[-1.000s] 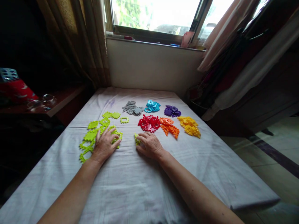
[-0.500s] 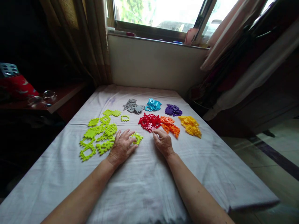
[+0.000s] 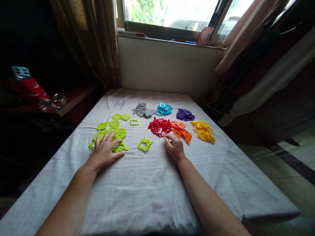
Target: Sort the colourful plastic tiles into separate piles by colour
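I take the sheet-covered table [image 3: 147, 186] first: lime-green pieces [image 3: 115, 129] are spread on its left, the red pile [image 3: 159, 126] sits at centre. My left hand [image 3: 104, 151] lies flat and splayed on the nearest green pieces, gripping none. My right hand [image 3: 175, 148] curls at the red pile's near edge; I cannot tell whether it pinches anything. One green frame piece [image 3: 145, 144] lies alone between the hands. I judge that light fingertip contact is best here, to avoid mixing the colours.

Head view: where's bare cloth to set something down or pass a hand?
Free: cloth nearer than left hand and right hand; far strip between grey pile and wall; right margin past yellow pile. Crowded: green pieces through red pile, by the hands.
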`<action>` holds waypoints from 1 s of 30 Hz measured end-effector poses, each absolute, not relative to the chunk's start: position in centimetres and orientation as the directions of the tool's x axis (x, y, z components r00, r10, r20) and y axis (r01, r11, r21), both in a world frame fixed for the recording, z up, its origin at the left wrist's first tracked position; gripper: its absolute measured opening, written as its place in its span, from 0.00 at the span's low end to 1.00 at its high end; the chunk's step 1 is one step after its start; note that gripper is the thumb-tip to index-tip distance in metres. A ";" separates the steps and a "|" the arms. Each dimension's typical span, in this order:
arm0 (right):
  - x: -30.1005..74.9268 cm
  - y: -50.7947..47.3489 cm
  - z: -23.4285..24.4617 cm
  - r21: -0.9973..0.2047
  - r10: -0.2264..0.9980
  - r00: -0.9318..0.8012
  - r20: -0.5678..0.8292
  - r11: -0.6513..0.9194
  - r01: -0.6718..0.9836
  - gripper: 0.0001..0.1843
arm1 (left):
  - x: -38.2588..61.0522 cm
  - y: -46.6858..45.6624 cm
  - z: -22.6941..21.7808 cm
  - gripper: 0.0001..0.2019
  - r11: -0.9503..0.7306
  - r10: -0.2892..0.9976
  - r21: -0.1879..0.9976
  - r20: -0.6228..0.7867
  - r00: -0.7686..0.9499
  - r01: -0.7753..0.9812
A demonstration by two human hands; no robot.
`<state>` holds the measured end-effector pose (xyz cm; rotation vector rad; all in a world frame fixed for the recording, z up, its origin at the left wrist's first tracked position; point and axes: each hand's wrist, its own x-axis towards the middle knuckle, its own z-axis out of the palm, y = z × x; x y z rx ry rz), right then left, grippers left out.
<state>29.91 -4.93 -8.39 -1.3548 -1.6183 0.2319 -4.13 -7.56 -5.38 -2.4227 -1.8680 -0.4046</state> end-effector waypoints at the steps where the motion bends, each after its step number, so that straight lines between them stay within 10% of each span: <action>1: 29.9 -4.9 -8.4 -0.673 0.836 0.099 0.540 0.358 0.648 0.11 | -4.0 -7.6 -5.4 0.22 -0.268 0.942 0.115 0.240 0.235 0.956; 30: 30.0 -4.9 -8.4 -0.670 0.851 0.081 0.519 0.346 0.656 0.12 | 0.3 -8.0 -3.5 0.15 -0.316 0.850 0.137 0.481 0.216 0.939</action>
